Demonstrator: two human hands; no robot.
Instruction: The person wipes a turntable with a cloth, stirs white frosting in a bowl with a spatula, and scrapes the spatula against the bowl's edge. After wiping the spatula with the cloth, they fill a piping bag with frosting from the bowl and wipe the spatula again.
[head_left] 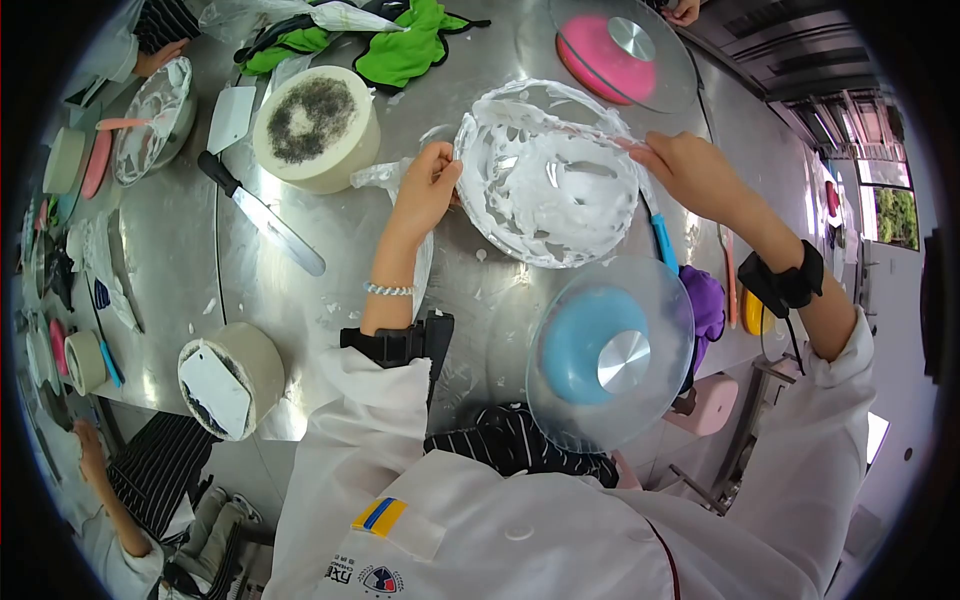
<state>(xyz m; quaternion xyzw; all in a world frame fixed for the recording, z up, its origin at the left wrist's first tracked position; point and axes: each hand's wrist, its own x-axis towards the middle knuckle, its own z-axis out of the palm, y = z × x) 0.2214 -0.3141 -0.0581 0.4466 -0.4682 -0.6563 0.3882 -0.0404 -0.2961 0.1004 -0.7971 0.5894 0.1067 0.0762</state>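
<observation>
A clear bowl (550, 185), smeared inside with white cream, is tilted over the steel table between my hands. My left hand (428, 190) grips its left rim with curled fingers. At the upper right rim, my right hand (690, 175) is closed with fingertips pinched on something I cannot make out, near a cream-covered strip. A spatula with a blue handle (663, 240) lies just below my right hand. Left of my left hand stands a round cream-coloured block (318, 130) with a dark speckled top. Nearer my body is a glass turntable (610, 355) over a blue base.
A black-handled palette knife (265, 220) and a white scraper (232, 118) lie to the left. Green gloves (415, 45) and a pink-based turntable (605, 55) are at the back. Another round block (230, 380) sits near the front edge. Co-workers' hands show at the left and top.
</observation>
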